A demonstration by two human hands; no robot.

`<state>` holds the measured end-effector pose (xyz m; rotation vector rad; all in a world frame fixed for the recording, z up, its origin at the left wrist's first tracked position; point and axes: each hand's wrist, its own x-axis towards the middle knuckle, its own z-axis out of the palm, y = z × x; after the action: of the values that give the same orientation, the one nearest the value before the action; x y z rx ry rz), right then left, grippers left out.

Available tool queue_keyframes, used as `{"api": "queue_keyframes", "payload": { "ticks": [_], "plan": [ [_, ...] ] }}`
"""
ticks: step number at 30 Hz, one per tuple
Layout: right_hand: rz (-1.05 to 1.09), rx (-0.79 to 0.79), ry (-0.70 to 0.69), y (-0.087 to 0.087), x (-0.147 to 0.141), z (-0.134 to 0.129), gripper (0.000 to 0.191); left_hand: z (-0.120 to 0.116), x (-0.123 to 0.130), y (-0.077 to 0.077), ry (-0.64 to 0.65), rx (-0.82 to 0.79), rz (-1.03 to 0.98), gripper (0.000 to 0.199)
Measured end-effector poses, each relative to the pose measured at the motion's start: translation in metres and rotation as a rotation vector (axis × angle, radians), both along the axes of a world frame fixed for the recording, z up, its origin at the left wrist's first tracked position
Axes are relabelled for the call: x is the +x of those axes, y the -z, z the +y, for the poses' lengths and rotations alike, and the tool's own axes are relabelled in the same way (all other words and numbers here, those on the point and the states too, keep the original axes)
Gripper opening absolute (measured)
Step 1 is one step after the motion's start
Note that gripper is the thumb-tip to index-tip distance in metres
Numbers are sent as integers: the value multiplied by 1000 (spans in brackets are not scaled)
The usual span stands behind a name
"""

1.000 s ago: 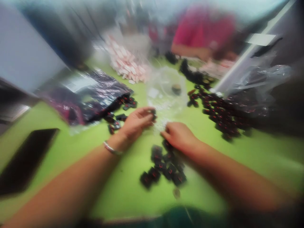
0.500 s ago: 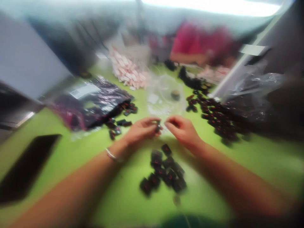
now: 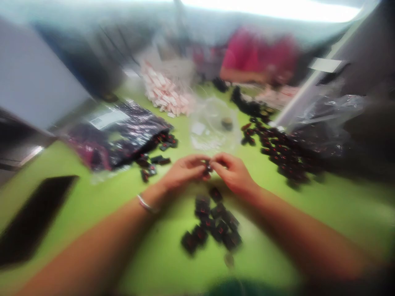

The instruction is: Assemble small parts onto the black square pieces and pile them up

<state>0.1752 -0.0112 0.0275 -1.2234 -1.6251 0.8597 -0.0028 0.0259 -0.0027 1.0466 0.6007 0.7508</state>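
My left hand [image 3: 189,169] is closed on a small dark part [image 3: 207,166], gripped between thumb and fingers. My right hand [image 3: 232,170] meets it there, its thumb and forefinger pinched at the part's right side; whether something tiny sits in that pinch is hidden. Just beyond both hands lies a clear plastic bag [image 3: 212,142] with small pale pieces and a dark round item in it. On the near side, several black square pieces with red marks [image 3: 220,228] form a loose pile on the green table [image 3: 148,259].
At left lie a shiny bag of dark pieces [image 3: 135,131] and a flat black slab [image 3: 37,218]. Pink-white pieces [image 3: 168,92] heap up behind. More black pieces [image 3: 285,158] spread at right beside crumpled clear plastic [image 3: 333,115]. A person in pink [image 3: 256,53] is across the table.
My right hand has moved left and in, closing the gap to the part in my left hand. The fingertips of both hands now meet. The piles look the same.
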Motion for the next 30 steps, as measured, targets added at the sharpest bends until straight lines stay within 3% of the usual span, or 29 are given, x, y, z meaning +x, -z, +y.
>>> {"api": "queue_keyframes", "payload": {
  "ticks": [9, 15, 19, 21, 26, 30],
  "plan": [
    [-73, 50, 26, 4, -2, -1, 8, 0, 0, 2, -7, 14, -6, 34],
    [254, -298, -28, 0, -2, -1, 19, 0, -2, 1, -19, 68, -5, 30],
    [419, -597, -282, -2, 6, 1, 34, -4, -2, -3, -35, 144, 22, 28],
    [423, -603, -324, -1, 10, 3, 36, -5, -1, -5, -37, 145, 16, 27],
    [477, -528, -212, -3, 8, 4, 29, -4, 1, -4, -98, 49, -45, 33],
    [352, -461, -121, -11, 3, 0, 18, -1, 0, -2, -97, 63, -22, 43]
  ]
}}
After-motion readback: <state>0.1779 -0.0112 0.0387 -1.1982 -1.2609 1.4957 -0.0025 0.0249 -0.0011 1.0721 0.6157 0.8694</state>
